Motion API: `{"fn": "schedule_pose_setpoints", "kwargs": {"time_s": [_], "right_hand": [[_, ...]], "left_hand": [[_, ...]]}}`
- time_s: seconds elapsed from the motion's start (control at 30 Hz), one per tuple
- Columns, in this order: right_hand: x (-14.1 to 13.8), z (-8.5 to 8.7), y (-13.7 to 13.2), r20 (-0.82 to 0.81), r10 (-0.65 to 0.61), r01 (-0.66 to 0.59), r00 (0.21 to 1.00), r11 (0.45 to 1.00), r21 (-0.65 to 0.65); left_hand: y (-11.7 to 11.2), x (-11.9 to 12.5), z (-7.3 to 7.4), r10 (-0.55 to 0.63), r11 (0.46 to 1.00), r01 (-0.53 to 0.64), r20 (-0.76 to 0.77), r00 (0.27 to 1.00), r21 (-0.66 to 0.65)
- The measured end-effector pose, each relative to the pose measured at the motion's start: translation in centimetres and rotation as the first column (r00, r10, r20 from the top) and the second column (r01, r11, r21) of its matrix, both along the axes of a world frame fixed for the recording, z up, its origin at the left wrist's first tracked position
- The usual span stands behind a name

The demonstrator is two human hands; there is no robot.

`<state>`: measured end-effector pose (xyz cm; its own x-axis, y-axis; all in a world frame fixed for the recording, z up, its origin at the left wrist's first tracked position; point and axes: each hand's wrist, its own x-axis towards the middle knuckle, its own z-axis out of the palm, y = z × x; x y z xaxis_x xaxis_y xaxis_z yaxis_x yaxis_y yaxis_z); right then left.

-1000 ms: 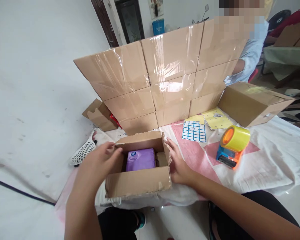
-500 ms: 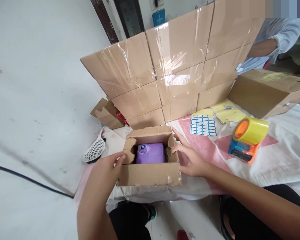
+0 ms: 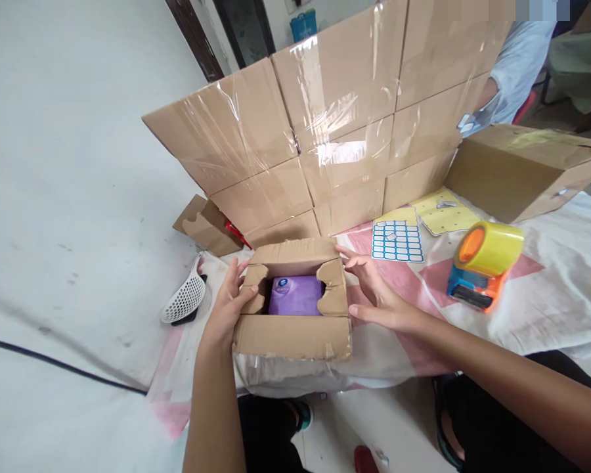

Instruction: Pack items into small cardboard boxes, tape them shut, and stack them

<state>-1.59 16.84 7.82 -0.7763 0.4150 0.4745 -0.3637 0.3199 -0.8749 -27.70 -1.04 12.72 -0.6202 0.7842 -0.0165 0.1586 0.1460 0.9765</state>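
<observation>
A small cardboard box [image 3: 291, 338] sits near the table's front edge with its long flaps folded outward. Inside lies a purple plastic-wrapped tissue pack [image 3: 295, 297]. The notched left flap [image 3: 255, 287] and right flap [image 3: 333, 289] both slope in over the pack's ends. My left hand [image 3: 230, 299] is at the box's left side, thumb resting on the left flap and fingers spread along the outside. Against the right side, my right hand [image 3: 374, 295] is open, its fingers stretched toward the back corner and its thumb near the front.
A large taped cardboard panel [image 3: 345, 131] stands behind. To the right are a tape dispenser [image 3: 485, 266], blue-bordered label sheet [image 3: 398, 241], yellow sheet [image 3: 446, 211] and bigger box [image 3: 509, 171]. Leftward are a white perforated object [image 3: 184, 299] and small open carton [image 3: 209, 226]. A person's sleeve [image 3: 522, 66] shows beyond.
The right short flap has come inward over the pack. My right hand has opened out beside the box. My left hand's fingers have spread upward along the left side.
</observation>
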Motion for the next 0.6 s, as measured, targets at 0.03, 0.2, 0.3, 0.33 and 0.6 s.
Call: {"fn": "schedule_pose_setpoints", "kwargs": {"time_s": [0.03,0.2,0.3,0.33,0.6], "right_hand": [[-0.2,-0.2,-0.1,-0.029,-0.033,0.031,0.999,0.999,-0.038],[-0.6,-0.9,0.1,-0.004,-0.165,0.160,0.986,0.966,-0.201],[-0.5,-0.4,-0.1,-0.022,-0.181,0.174,0.983,0.965,-0.197],[-0.5,-0.2,-0.3,-0.039,-0.189,0.179,0.981,0.967,-0.184],[0.5,0.8,-0.6,-0.067,-0.160,0.171,0.985,0.963,0.207]], "left_hand": [[0.2,0.1,0.0,0.021,1.000,-0.021,0.019,1.000,0.006],[0.7,0.6,-0.1,0.009,0.997,0.003,0.140,0.990,-0.083],[0.9,0.7,-0.2,-0.009,0.998,0.022,0.198,0.980,-0.063],[1.0,0.7,-0.3,-0.009,0.999,0.019,0.198,0.980,-0.051],[1.4,-0.9,-1.5,0.009,1.000,-0.004,-0.165,0.986,0.026]]}}
